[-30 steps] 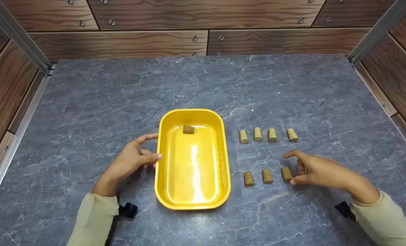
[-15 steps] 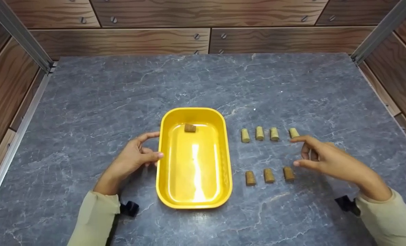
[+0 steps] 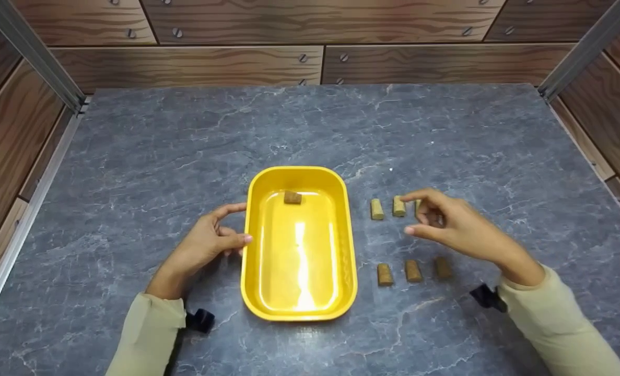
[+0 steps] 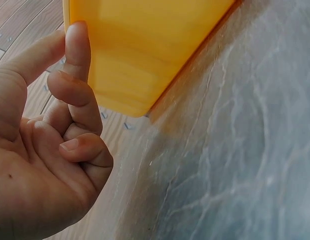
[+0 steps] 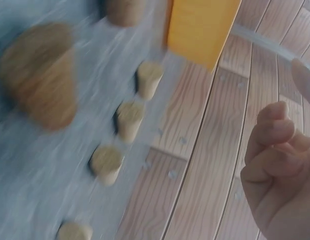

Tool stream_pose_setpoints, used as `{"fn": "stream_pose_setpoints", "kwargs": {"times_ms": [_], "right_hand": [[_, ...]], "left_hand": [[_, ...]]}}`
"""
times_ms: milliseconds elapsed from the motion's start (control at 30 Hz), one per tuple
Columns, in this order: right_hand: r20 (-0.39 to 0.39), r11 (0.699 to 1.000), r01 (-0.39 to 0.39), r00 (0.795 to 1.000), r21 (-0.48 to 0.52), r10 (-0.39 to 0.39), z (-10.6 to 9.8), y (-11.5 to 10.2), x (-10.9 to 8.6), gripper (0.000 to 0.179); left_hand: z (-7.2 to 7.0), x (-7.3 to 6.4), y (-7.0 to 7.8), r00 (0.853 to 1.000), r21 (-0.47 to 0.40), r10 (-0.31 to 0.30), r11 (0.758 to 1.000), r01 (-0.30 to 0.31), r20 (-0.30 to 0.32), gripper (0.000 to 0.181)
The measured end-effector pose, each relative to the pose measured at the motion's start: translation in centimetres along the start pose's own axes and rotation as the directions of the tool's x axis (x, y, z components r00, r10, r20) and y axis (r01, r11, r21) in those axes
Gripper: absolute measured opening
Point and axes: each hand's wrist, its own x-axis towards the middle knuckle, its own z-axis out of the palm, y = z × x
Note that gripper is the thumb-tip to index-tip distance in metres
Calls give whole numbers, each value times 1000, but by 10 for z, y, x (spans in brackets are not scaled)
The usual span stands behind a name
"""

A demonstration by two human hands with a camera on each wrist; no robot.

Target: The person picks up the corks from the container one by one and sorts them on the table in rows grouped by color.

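My left hand (image 3: 200,245) grips the left rim of a yellow plastic tray (image 3: 351,250), thumb on the rim and fingers along the outer wall. Inside the tray, near its far end, a dark brown tapered cork (image 3: 292,197) lies on its side. To the right of the tray, my right hand (image 3: 453,222) hovers over a row of pale corks (image 3: 376,209), thumb and forefinger apart with nothing between them. The hand partly covers this row in the head view; the right wrist view shows several pale corks (image 5: 106,164). Nearer the person is a row of 3 dark corks (image 3: 413,270).
A grey marbled tabletop (image 3: 184,136) lies under everything. Wood-patterned panels (image 3: 195,68) and metal corner posts (image 3: 48,57) enclose its back and sides.
My right hand has left the rightmost dark cork, moved up to the rightmost pale cork, then left along the pale row. The left hand stays on the tray.
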Motion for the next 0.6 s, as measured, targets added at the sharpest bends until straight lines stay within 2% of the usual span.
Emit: {"fn": "stream_pose_setpoints", "kwargs": {"times_ms": [100, 433, 600], "right_hand": [[-2, 999, -1, 1000, 46, 2, 6, -8, 11, 44], [22, 974, -93, 996, 207, 91, 29, -29, 50, 43], [16, 966, -70, 998, 250, 68, 40, -40, 69, 43]], "left_hand": [[1, 0, 0, 1000, 10, 6, 1000, -6, 7, 73], [1, -1, 0, 1000, 5, 7, 1000, -7, 15, 73], [1, -1, 1, 1000, 9, 8, 1000, -8, 11, 73]]}}
